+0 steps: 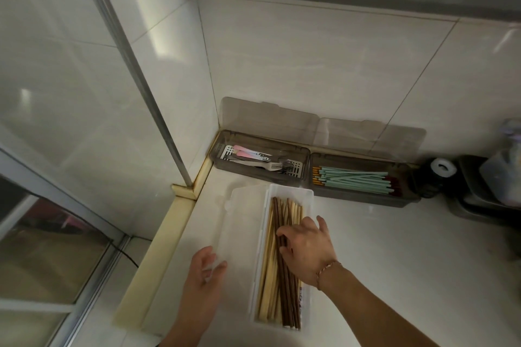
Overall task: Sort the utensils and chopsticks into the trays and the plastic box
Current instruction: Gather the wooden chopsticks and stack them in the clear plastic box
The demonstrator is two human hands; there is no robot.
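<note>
Against the tiled wall stand two smoky grey plastic trays side by side with their lids raised. The left tray [222, 146] holds steel forks [275, 166] and utensils with pink handles [242, 151]. The right tray [411, 197] holds mint-green chopsticks [355, 179] lying across it. To the right of them a small black round object [435, 175] and a dark rack [479, 197] take the far right part of the white counter [394, 248].

In front of the trays lies the long clear plastic box [306, 197], near the cream-coloured counter edge strip [160, 251] on the left. Its clear lid [242, 222] lies open flat beside it on the left. The counter to the right of the box is bare and wide.

The box is filled with light and dark brown wooden chopsticks [282, 284], all lengthwise. The right hand [307, 245] reaches into the box; its fingers are bent and seem to pinch a few dark chopsticks, though blur makes it not sure. The left hand [204, 270] is over the near end of the lid, fingers relaxed and spread, gripping nothing.
</note>
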